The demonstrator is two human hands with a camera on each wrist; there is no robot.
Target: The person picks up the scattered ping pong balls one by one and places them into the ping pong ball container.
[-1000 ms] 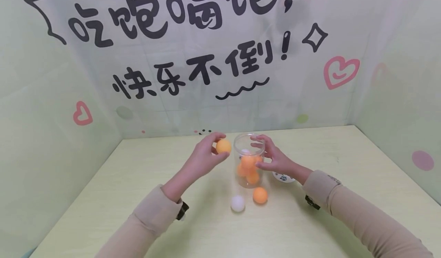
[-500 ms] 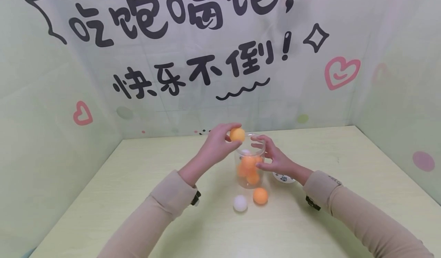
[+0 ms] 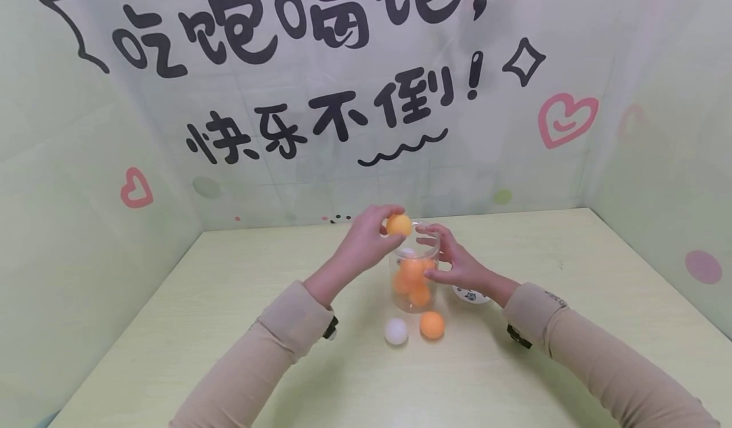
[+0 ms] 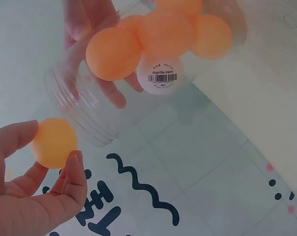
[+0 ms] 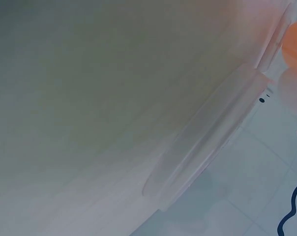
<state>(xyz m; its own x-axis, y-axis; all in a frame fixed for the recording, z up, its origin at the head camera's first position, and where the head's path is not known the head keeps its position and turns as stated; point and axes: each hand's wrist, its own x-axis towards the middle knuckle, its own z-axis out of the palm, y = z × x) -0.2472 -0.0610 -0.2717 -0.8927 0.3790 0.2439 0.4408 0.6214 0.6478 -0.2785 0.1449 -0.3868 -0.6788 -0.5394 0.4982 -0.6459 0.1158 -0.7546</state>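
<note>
In the head view a clear plastic jar (image 3: 400, 301) stands upright on the table with several orange balls (image 3: 412, 269) and a white ball inside. My right hand (image 3: 460, 266) grips its right side, thumb in front and fingers behind. At the jar's rim, my left hand (image 3: 368, 234) pinches an orange ping-pong ball (image 3: 399, 225) between thumb and fingers. The left wrist view shows that same ball (image 4: 55, 143) just outside the jar's mouth; a white ping-pong ball (image 4: 161, 76) printed with a barcode lies inside. Only a fingertip of the right hand enters the right wrist view.
A white ping-pong ball (image 3: 396, 331) and an orange ping-pong ball (image 3: 432, 325) lie on the table (image 3: 229, 326) in front of the jar. To its right is a round lid (image 3: 471, 295) with printed marks, partly behind the right wrist. A printed backdrop (image 3: 320, 180) rises behind.
My left hand has moved right and up with the orange ping-pong ball, from beside the jar to its rim. The loose white ball has shifted slightly. The right hand and jar stay put.
</note>
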